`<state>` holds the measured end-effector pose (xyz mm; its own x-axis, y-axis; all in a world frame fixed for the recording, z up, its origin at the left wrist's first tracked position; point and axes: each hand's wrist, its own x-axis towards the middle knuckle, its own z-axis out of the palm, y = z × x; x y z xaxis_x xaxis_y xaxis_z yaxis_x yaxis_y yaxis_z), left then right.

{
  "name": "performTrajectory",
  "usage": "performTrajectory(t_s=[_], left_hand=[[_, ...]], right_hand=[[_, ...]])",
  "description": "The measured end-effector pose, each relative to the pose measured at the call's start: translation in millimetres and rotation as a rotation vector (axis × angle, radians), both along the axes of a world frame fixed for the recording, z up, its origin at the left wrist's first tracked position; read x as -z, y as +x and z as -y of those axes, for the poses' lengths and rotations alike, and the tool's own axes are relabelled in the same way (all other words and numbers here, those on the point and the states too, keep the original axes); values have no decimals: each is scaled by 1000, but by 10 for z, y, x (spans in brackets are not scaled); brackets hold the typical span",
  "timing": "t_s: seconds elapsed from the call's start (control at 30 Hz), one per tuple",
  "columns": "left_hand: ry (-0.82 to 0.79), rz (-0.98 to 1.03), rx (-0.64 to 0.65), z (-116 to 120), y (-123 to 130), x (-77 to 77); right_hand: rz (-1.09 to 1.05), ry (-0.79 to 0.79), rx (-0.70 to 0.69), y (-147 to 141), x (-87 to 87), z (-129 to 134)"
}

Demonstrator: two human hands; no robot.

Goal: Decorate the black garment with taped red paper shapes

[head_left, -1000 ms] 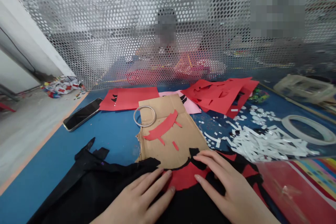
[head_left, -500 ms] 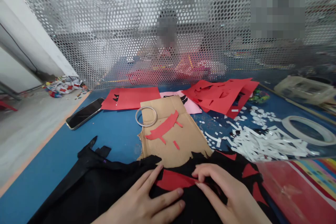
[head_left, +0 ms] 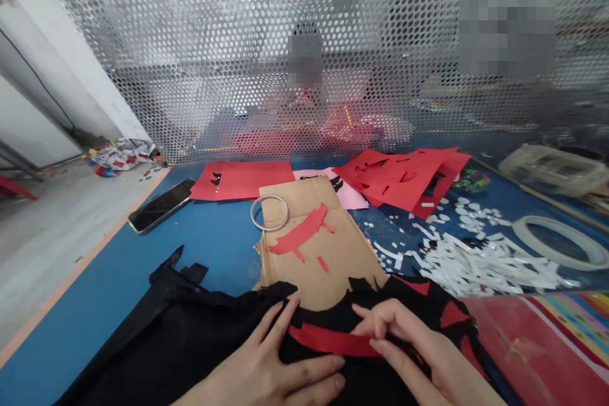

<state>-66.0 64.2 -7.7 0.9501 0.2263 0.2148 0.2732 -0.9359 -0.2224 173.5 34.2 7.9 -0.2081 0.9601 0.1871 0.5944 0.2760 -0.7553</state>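
Black cloth spreads across the near side of the table, with a curved red strip lying on it between my hands. My left hand rests on the cloth with its fingers spread around the strip's left end. The thumb and fingers of my right hand pinch the strip's right end. Just beyond the cloth is a torn piece of cardboard, carrying a red cut-out and a small red scrap. A thin ring overlaps the cardboard's left edge. More red patches show at the cloth's right side.
A phone lies at the left. Red sheets, cut red sheets and pink paper sit at the back. White strips and a tape roll are right. A perforated metal panel stands behind; a person is beyond.
The right end of the red strip is now drawn to the right and curved, with my right hand's fingers bent over it. My left hand stays spread on the cloth. The view has shifted slightly.
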Motion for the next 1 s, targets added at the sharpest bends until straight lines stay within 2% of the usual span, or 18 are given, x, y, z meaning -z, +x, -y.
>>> performTrajectory(t_s=[0.13,0.33,0.4,0.5,0.53,0.6,0.7,0.77,0.83,0.93,1.0], left_hand=[[-24,-6,4,15,25,-91],[-145,-111,-14,21,32,-238],[-194,-78,-10,22,16,-265],[-308,106,-21,43,3,-296],[-388,203,-51,56,4,-303],[-623,433,-192,84,9,-307],[-1118,735,-420,108,14,-274],[-1451,868,-453,109,13,-234],[-1713,967,-414,103,16,-199],[-1890,1014,-393,97,47,-177],[-1888,959,-505,94,88,-184]], right_hand=[[-130,-11,60,-1,-28,-27],[-189,96,273,170,-199,-137],[-169,89,281,230,-275,-182],[-176,52,226,317,-368,-241],[-179,42,209,351,-392,-257],[-163,50,190,419,-434,-278],[-155,77,135,472,-478,-280],[-183,13,70,433,-476,-260],[-216,-151,43,334,-430,-233],[-316,-419,35,156,-268,-204],[-395,-524,29,77,-123,-196]])
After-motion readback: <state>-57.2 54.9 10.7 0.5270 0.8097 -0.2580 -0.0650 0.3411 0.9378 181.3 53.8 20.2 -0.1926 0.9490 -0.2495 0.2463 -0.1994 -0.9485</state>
